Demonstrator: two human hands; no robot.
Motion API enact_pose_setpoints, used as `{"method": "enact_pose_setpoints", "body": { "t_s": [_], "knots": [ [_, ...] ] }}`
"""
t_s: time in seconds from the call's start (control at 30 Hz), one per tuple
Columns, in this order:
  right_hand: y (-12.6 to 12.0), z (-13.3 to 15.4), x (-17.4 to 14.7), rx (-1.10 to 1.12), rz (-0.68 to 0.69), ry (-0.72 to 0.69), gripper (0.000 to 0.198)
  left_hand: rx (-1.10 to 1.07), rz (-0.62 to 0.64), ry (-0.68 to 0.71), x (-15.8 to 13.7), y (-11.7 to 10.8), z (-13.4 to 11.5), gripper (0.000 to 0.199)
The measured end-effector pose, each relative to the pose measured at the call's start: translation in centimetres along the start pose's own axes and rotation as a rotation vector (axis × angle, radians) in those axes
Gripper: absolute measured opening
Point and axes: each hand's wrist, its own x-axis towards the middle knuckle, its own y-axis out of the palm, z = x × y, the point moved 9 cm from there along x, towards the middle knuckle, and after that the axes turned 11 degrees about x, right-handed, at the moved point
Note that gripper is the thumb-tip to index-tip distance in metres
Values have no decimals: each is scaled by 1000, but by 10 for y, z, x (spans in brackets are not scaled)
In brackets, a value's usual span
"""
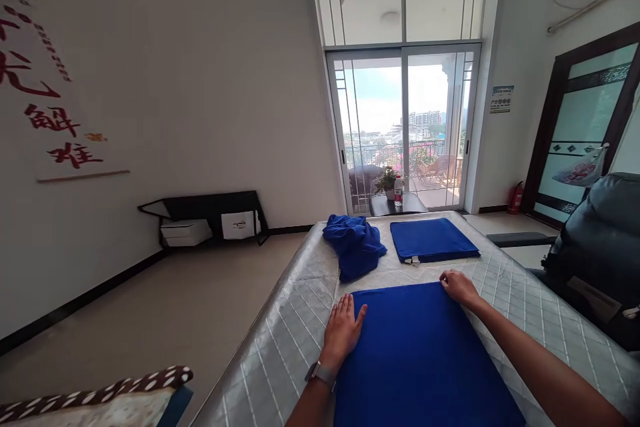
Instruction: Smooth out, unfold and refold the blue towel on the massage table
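A flat blue cloth (415,353) lies on the mattress (280,320) in front of me. My left hand (344,325) rests open along its far left corner, fingers stretched out and thumb apart. At the far right corner, my right hand (457,285) has its fingers curled together on the cloth's edge. Beyond it lies a neatly folded blue cloth stack (433,238) with a white tag (413,261) at its near edge. A crumpled blue cloth (356,245) sits to the left of that stack.
Behind the mattress stands a small black table with a bottle (399,191) and a potted plant (387,180). A dark leather chair (605,247) is at the right. At the left wall a low black stand (215,205) holds white boxes (186,232). Patterned fabric (95,400) shows at lower left.
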Motion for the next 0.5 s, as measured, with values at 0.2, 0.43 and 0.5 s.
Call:
{"method": "enact_pose_setpoints", "body": {
  "t_s": [0.2,0.43,0.5],
  "knots": [
    [-8,-6,9,108,-24,-14,37,-19,-59,17,4,-1,3,79],
    [-10,-7,7,107,-101,15,38,-3,-69,5,7,-1,1,77],
    [-10,-5,6,88,-121,22,38,-7,-52,0,7,-1,0,78]
  ]
}}
